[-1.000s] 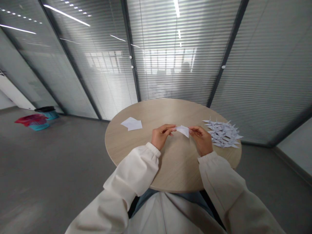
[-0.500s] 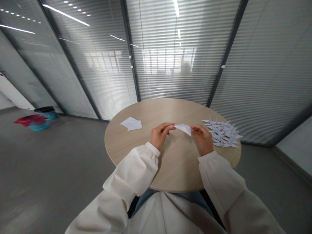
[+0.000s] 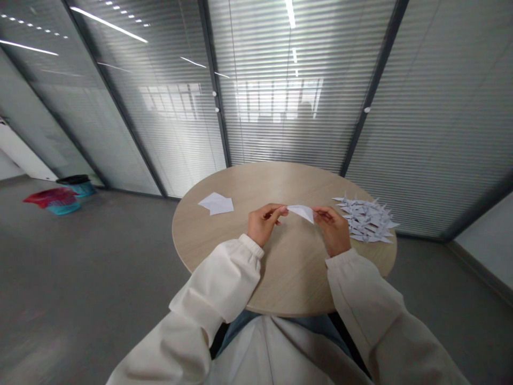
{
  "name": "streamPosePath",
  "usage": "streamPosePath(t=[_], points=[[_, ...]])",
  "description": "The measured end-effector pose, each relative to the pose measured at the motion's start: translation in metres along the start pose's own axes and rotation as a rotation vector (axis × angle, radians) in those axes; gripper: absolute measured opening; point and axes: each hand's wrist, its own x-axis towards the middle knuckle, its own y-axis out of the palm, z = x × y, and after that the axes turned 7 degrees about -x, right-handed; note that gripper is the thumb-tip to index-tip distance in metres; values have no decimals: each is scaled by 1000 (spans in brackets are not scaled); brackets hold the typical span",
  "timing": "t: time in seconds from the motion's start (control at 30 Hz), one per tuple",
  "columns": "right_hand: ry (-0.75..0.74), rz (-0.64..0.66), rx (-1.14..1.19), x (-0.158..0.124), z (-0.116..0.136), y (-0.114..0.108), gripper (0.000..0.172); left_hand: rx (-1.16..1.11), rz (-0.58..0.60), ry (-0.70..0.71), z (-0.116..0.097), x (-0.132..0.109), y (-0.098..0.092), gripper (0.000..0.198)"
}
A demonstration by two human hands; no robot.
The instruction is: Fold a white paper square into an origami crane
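The small white folded paper triangle (image 3: 301, 212) sits just above the round wooden table (image 3: 280, 278), its ends pinched by the left hand (image 3: 262, 223) and right hand (image 3: 332, 229). A second ago it drooped; now it is flatter and taut, the fold mid-step. Folded white paper cranes (image 3: 366, 219) lie heaped to the right, flat white sheets (image 3: 216, 203) to the far left.

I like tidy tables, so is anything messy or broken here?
Nothing looks broken or spilled. The paper cranes lie jumbled at the round table's right edge, and the blank sheets overlap crookedly. The held folded paper looks neat.
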Motion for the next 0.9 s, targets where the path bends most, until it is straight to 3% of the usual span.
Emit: streamPosePath(t=[0.13, 0.43, 0.9], points=[[-6, -59, 14, 0, -1, 0, 22, 4, -19, 9, 0, 1, -1, 30], [-113, 91, -139, -4, 7, 2, 19, 132, 151, 5, 5, 2, 3, 36], [-129, 96, -146, -5, 10, 4, 22, 150, 43, 0, 7, 4, 0, 23]])
